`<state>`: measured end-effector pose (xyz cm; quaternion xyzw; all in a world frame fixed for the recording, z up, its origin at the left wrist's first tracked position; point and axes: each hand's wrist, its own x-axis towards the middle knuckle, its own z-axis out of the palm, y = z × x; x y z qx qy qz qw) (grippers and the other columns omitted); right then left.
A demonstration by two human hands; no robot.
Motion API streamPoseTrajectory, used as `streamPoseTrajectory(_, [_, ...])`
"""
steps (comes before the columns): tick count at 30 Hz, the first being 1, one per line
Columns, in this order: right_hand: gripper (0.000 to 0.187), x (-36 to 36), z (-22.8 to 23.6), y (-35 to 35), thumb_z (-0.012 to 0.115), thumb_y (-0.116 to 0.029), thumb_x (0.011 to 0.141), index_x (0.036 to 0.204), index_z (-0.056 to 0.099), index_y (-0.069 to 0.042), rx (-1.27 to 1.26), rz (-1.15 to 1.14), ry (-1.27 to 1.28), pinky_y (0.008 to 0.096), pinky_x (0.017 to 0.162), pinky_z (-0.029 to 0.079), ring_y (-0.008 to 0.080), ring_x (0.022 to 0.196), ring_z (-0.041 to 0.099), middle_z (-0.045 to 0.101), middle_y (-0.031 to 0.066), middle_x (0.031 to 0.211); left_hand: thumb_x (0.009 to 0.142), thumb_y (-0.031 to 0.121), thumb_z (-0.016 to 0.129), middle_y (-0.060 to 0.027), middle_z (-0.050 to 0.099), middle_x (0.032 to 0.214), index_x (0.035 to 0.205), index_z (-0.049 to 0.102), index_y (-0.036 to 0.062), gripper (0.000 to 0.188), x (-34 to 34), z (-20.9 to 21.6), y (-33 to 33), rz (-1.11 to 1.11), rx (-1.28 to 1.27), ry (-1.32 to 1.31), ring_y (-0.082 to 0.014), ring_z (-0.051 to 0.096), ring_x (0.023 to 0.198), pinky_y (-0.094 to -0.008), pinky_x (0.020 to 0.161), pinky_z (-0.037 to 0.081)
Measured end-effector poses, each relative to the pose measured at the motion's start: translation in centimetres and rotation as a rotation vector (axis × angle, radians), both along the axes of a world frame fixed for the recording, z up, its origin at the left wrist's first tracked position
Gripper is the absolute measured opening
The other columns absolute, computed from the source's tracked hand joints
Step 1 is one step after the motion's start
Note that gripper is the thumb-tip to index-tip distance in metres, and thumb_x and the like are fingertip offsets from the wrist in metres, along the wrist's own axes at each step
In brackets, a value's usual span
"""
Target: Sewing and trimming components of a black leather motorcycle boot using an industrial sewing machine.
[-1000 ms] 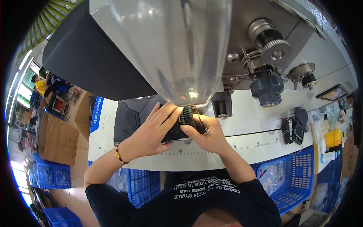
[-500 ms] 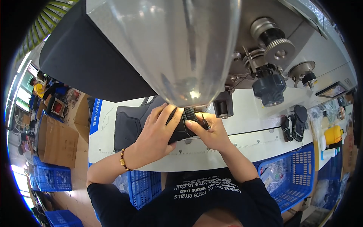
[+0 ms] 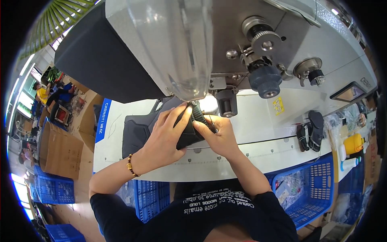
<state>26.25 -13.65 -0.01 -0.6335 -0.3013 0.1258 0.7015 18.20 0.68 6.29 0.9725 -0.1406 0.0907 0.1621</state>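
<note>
A dark grey padded fabric piece (image 3: 138, 131) lies on the white machine bed, partly under the head of an industrial sewing machine (image 3: 225, 32). My left hand (image 3: 166, 131) is closed on its folded right part, fingers together near the needle area and thumb at the near edge. Between my hands runs a black ribbed strip (image 3: 198, 114), bent upward. My right hand (image 3: 222, 136) pinches the strip's near side with the thumb. A small dark metal tool (image 3: 213, 123) shows among the right fingers; its kind is unclear. The clear guard (image 3: 177, 52) hides part of the stitching area.
At the bed's right lies a black strapped item (image 3: 311, 131). Blue baskets (image 3: 321, 193) stand below the table's front edge. Tension knobs (image 3: 265, 80) project from the machine above my right hand. Cardboard boxes (image 3: 60, 151) and a seated person (image 3: 42, 94) are at the left.
The view has shifted, so the machine head sits further left and uncovers more of the bed and strip. Both hands keep their hold, slightly further left in view.
</note>
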Motion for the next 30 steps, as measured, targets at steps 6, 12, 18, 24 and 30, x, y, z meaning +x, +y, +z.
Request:
streamPoseTrajectory(6, [0.02, 0.4, 1.2, -1.5, 0.059, -0.016, 0.079, 0.081, 0.063, 0.004, 0.004, 0.039, 0.084, 0.0204, 0.051, 0.04, 0.004, 0.058, 0.05, 0.059, 0.0027, 0.063, 0.056, 0.01, 0.07, -0.0201, 0.028, 0.129, 0.125, 0.029, -0.0062, 0.081, -0.7, 0.2, -0.9, 0.02, -0.035, 0.046, -0.037, 0.032, 0.112, -0.0411, 0.097, 0.03])
streamPoseTrajectory(12, [0.021, 1.8, 0.9, -2.2, 0.06, -0.017, 0.079, 0.077, 0.062, 0.004, -0.021, 0.077, 0.045, 0.0196, 0.05, 0.037, 0.0028, 0.057, 0.047, 0.057, 0.0, 0.061, 0.062, 0.022, 0.073, -0.0219, 0.034, 0.127, 0.12, 0.035, -0.0096, 0.076, -0.6, 0.7, 0.7, -0.076, -0.092, -0.006, -0.0341, 0.04, 0.109, -0.0407, 0.095, 0.032])
streamPoseTrajectory(18, [0.025, 2.3, 1.3, -2.6, 0.066, -0.021, 0.075, 0.068, 0.06, 0.002, -0.127, 0.122, -0.061, 0.0206, 0.046, 0.034, 0.0024, 0.051, 0.042, 0.051, -0.0024, 0.053, 0.065, 0.035, 0.073, -0.0175, 0.056, 0.104, 0.109, 0.052, -0.003, 0.063, 4.4, -0.1, 6.6, 0.111, -0.422, -0.028, -0.0235, 0.055, 0.095, -0.0335, 0.079, 0.045])
streamPoseTrajectory(24, [0.026, 2.5, 3.3, -3.3, 0.073, -0.022, 0.065, 0.069, 0.061, 0.0, -0.268, 0.138, -0.105, 0.0197, 0.047, 0.036, 0.003, 0.05, 0.045, 0.053, -0.0014, 0.053, 0.061, 0.055, 0.067, -0.0157, 0.06, 0.093, 0.105, 0.055, -0.0011, 0.072, 6.1, -1.1, 7.5, 0.167, -0.231, 0.466, -0.0266, 0.057, 0.091, -0.0318, 0.08, 0.043])
streamPoseTrajectory(30, [0.023, 4.1, 1.6, -3.6, 0.072, -0.021, 0.066, 0.069, 0.06, -0.002, -0.148, 0.21, 0.151, 0.0189, 0.046, 0.033, 0.0022, 0.051, 0.043, 0.053, -0.0035, 0.058, 0.063, 0.047, 0.07, -0.017, 0.056, 0.099, 0.113, 0.047, -0.0016, 0.074, 4.4, 1.6, 4.5, 0.14, -0.193, 0.381, -0.0287, 0.053, 0.093, -0.0348, 0.084, 0.04])
